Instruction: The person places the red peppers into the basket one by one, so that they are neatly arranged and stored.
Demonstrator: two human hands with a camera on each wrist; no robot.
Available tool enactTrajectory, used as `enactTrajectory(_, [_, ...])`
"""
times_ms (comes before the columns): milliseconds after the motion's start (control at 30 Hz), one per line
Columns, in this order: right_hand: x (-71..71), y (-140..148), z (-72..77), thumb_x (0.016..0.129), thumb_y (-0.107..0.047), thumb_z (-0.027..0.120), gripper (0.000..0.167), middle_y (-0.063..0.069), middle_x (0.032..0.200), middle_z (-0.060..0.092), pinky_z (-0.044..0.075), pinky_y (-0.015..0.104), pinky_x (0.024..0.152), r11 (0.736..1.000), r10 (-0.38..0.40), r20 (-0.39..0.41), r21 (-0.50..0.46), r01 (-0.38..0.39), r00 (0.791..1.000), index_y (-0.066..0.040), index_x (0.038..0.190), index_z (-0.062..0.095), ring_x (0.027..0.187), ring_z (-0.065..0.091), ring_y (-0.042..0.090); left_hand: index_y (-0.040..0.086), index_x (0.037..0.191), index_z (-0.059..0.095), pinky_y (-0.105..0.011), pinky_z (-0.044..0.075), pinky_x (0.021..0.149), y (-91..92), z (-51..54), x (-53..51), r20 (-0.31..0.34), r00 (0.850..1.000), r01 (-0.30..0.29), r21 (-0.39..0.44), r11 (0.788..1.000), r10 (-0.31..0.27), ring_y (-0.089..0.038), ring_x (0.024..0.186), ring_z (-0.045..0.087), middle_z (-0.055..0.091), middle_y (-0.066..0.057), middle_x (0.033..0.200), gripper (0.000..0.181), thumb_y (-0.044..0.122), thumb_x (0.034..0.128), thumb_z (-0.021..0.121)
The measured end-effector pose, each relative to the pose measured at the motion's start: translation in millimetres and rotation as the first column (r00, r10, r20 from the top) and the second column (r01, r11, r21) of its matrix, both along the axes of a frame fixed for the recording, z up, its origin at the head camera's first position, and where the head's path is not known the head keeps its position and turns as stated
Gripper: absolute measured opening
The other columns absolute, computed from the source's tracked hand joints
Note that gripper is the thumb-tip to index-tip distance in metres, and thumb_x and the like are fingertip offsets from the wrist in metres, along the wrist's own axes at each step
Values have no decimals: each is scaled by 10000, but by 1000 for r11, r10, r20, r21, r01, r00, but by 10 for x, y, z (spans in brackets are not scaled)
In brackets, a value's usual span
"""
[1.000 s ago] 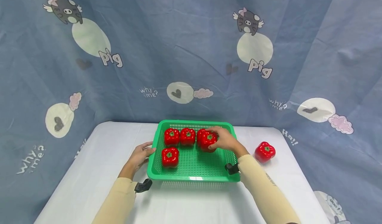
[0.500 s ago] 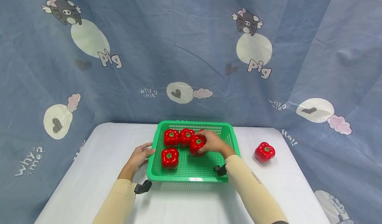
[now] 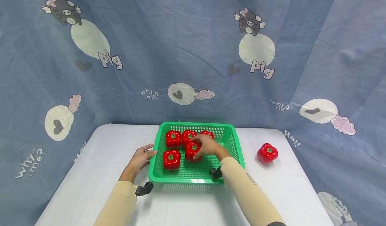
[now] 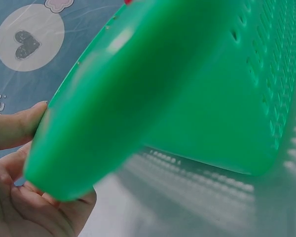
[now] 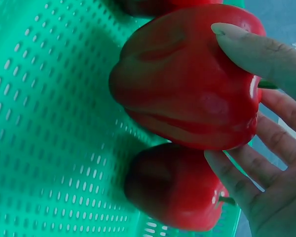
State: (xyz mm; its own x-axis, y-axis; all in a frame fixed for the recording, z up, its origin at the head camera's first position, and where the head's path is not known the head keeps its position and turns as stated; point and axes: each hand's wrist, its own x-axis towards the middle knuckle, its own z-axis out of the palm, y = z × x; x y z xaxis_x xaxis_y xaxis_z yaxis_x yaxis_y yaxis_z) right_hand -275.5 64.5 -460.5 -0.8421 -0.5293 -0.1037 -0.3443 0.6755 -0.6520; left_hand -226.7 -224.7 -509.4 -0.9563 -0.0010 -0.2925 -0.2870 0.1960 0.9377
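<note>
My right hand (image 3: 208, 145) grips a red bell pepper (image 3: 192, 153) from above, thumb on the near side and fingers behind. This pepper (image 5: 187, 84) fills the middle of the right wrist view; whether it touches the basket floor cannot be told. It is inside a green plastic basket (image 3: 193, 180), just right of the front-left pepper (image 3: 172, 159). Behind it sit three more peppers in a row, the left one (image 3: 173, 139), a middle one (image 3: 188, 135) and one partly hidden (image 3: 207, 133). My left hand (image 3: 140, 157) holds the basket's left rim (image 4: 89, 148), thumb above and fingers beneath.
One more red bell pepper (image 3: 267, 153) lies on the white tabletop (image 3: 280, 185), right of the basket. A blue printed curtain (image 3: 193, 65) hangs behind the table and at its sides. Basket floor shows at the right and front.
My right hand has carried the pepper leftward and slightly nearer inside the basket, uncovering the rear right pepper. The left hand has stayed at the rim.
</note>
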Motion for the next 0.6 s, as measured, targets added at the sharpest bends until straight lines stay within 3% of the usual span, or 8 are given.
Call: enactTrajectory(600, [5, -147, -123, 680, -87, 873, 624, 40, 1276, 584, 526, 361, 889, 998, -20, 80, 63, 15, 997, -126, 1252, 626, 1193, 493, 232, -10, 1432, 381, -438, 533, 898, 2, 6, 16, -9, 1000, 0, 8, 1000, 0, -186, 918, 679, 683, -144, 1094, 512, 143, 974, 550])
